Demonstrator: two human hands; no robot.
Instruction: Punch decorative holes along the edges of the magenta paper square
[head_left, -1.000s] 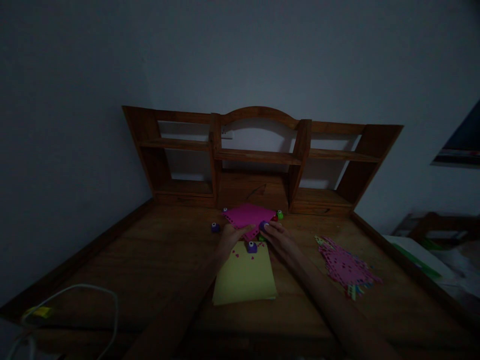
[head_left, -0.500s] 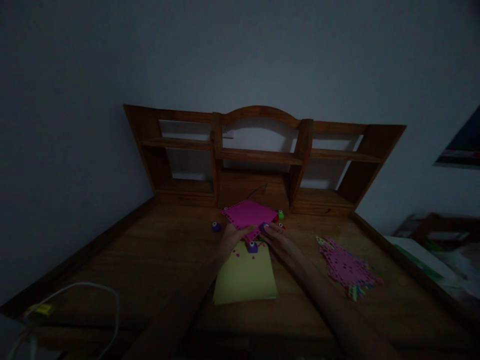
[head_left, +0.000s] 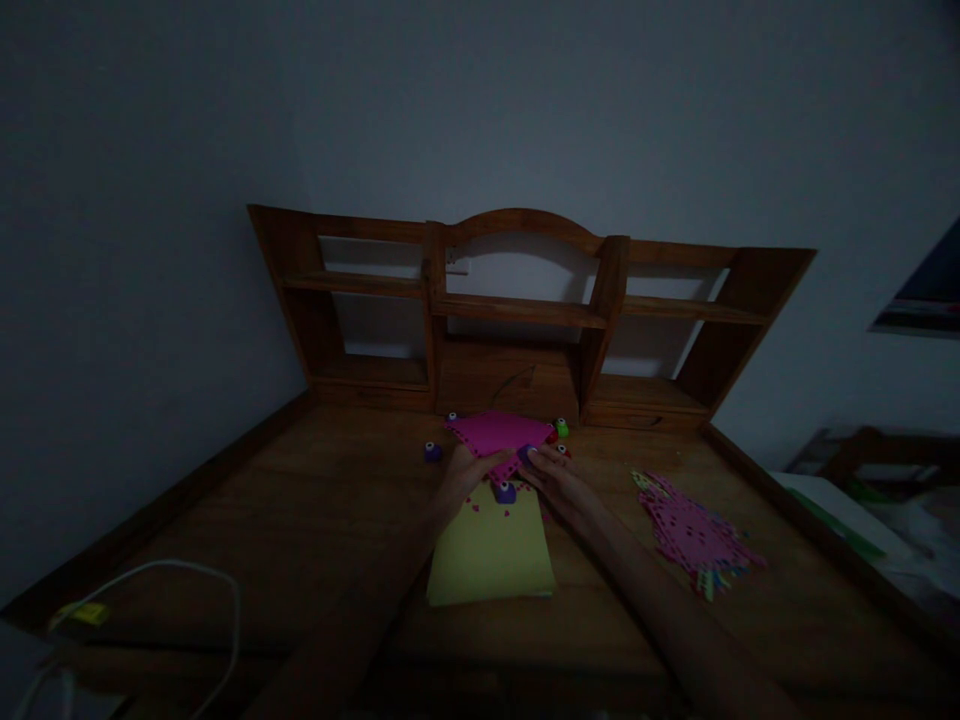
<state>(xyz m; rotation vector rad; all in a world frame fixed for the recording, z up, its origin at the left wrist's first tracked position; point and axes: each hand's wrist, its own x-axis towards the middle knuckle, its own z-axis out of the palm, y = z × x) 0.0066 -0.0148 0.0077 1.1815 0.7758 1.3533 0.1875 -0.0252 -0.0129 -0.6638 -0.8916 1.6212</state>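
While the left hand pinches the pink sheet at its near edge, the right hand curls its fingers around 1 purple punch at the sheet's corner. Nearer lies yellow paper, another punch at its top, on the surface.

A wooden shelf unit stands along the far side of the desk, a socket on the wall behind it. At the near left, a pale cable loops beside a small yellow object; past the right edge lies a white-and-green item.
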